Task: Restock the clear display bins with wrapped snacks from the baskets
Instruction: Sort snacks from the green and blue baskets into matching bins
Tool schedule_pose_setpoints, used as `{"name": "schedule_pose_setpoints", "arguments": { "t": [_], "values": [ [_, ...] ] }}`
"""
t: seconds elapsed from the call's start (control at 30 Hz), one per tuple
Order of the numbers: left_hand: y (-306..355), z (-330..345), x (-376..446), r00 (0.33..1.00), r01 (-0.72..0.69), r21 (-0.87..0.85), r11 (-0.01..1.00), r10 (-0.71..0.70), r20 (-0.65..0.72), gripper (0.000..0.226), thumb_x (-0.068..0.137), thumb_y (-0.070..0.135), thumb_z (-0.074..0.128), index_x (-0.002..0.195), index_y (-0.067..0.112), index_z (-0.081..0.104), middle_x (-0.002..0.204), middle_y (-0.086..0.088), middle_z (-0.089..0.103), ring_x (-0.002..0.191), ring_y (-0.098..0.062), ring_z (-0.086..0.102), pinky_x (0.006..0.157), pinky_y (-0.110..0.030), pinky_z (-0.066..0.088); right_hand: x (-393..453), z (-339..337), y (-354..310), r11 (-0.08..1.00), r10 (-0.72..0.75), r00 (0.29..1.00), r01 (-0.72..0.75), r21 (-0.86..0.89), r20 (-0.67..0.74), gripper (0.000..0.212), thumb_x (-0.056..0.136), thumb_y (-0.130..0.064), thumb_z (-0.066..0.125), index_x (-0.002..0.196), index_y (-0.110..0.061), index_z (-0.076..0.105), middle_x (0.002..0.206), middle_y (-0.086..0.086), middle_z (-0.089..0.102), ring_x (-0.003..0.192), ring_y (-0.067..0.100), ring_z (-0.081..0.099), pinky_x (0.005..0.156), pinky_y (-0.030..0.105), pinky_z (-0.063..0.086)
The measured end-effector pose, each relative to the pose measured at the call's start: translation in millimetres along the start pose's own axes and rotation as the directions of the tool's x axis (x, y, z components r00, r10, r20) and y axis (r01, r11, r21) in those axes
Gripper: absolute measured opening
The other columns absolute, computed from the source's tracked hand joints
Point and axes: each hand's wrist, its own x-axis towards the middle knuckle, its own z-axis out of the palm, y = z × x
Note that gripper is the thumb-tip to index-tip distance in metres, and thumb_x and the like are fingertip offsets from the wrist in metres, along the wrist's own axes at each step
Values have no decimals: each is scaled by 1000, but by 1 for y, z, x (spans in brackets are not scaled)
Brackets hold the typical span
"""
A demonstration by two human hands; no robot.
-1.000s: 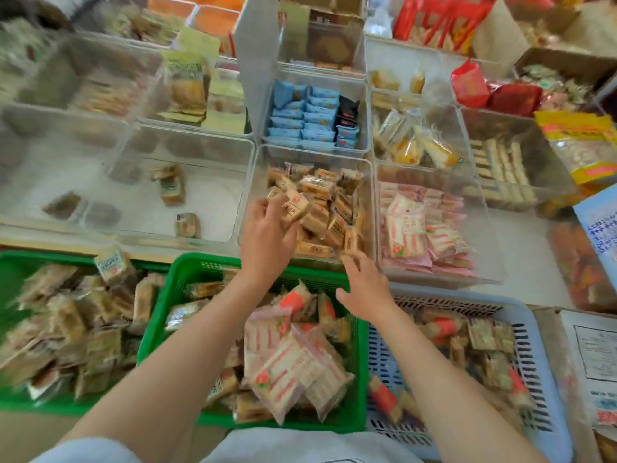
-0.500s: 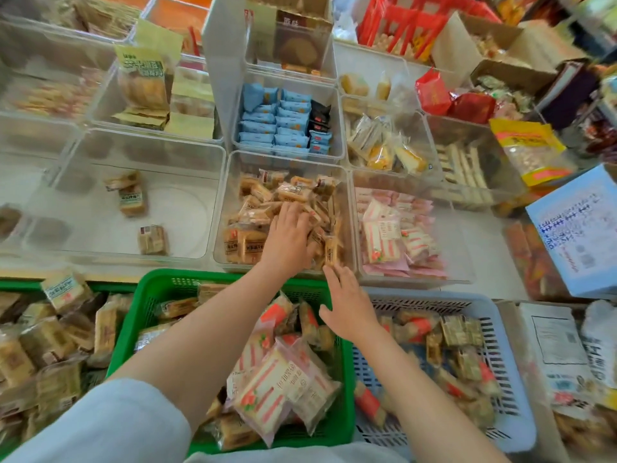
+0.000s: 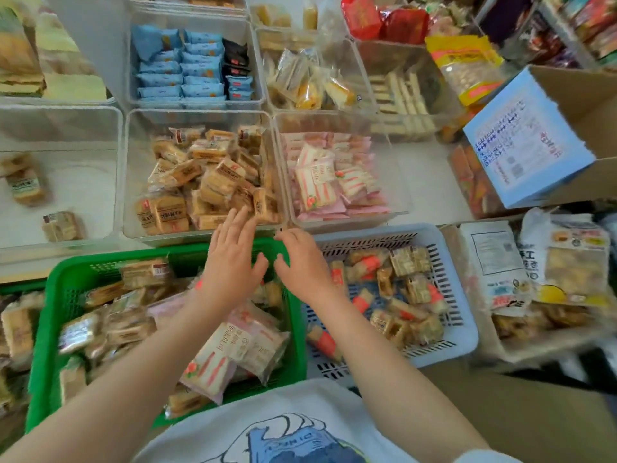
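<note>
From the head view, I am holding my left hand (image 3: 233,262) flat and empty over the green basket (image 3: 50,315), fingertips reaching the clear bin (image 3: 132,182) of brown snacks (image 3: 207,182). My right hand (image 3: 298,262) is hovering loosely curled, empty, beside the blue basket (image 3: 457,295).

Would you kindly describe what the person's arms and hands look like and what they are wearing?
Both forearms are bare, with no gloves, watch or rings visible on the left hand or right hand. A light sleeve edge shows. The white T-shirt has a blue print.
</note>
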Motion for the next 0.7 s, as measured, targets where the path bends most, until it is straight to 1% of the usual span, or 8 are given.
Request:
{"name": "schedule_pose_setpoints", "arguments": {
  "t": [0.1, 0.2, 0.3, 0.37, 0.47, 0.53, 0.6, 0.7],
  "values": [
    [33, 25, -17, 977, -7, -35, 999, 14, 213, 64, 94, 23, 62, 152, 10, 38, 156, -11, 37, 146, -28, 31, 118, -42, 27, -32, 3, 50, 984, 174, 978, -178, 25, 111, 41, 101, -22, 52, 141, -11, 49, 139, 7, 46, 129, 24, 44, 103, 35, 40],
    [66, 56, -27, 905, -58, -27, 998, 64, 420, 60, 98, 27, 57, 152, 16, 36, 153, -5, 41, 140, -23, 38, 111, -37, 36, -65, 5, 123, 919, 390, 906, -394, -8, 163, 41, 102, -21, 52, 142, -11, 48, 143, 9, 44, 133, 28, 42, 105, 40, 44],
    [89, 82, -34, 846, -90, -20, 996, 87, 527, 58, 99, 30, 56, 152, 18, 35, 151, -4, 42, 138, -22, 41, 109, -37, 41, -100, 2, 188, 856, 515, 841, -495, -147, 166, 50, 99, -23, 58, 146, -11, 43, 147, 12, 42, 139, 33, 37, 105, 44, 44],
    [106, 93, -35, 821, -114, -14, 993, 102, 562, 58, 98, 31, 58, 151, 18, 37, 151, -3, 43, 136, -22, 42, 107, -37, 42, -121, 0, 221, 819, 567, 794, -514, -257, 221, 65, 98, -28, 62, 154, -13, 31, 158, 12, 30, 145, 34, 28, 111, 46, 39],
    [130, 102, -33, 809, -122, 2, 992, 98, 579, 57, 98, 30, 58, 151, 20, 37, 148, -3, 45, 134, -22, 43, 105, -35, 40, -132, 4, 250, 832, 544, 788, -462, -307, 289, 83, 92, -38, 68, 157, -19, 21, 164, 10, 18, 149, 34, 19, 117, 51, 28],
    [145, 106, -29, 801, -124, 26, 992, 85, 593, 57, 100, 31, 57, 152, 22, 35, 149, -3, 43, 136, -22, 40, 105, -36, 39, -125, 9, 255, 846, 522, 787, -426, -321, 328, 91, 89, -45, 72, 158, -19, 18, 162, 12, 20, 147, 36, 19, 116, 53, 25],
    [157, 107, -24, 790, -106, 45, 993, 57, 610, 57, 101, 32, 55, 153, 21, 33, 151, -2, 40, 137, -22, 37, 107, -36, 37, -114, 12, 255, 831, 532, 768, -396, -390, 355, 97, 87, -48, 73, 158, -15, 15, 159, 13, 23, 146, 35, 21, 116, 52, 25],
    [169, 108, -15, 783, -97, 60, 993, 39, 621, 58, 101, 32, 54, 153, 19, 32, 152, -3, 39, 138, -22, 36, 107, -34, 36, -102, 6, 258, 786, 598, 726, -448, -426, 341, 100, 86, -53, 73, 156, -9, 17, 156, 15, 26, 143, 34, 25, 113, 48, 27]
  ]
}}
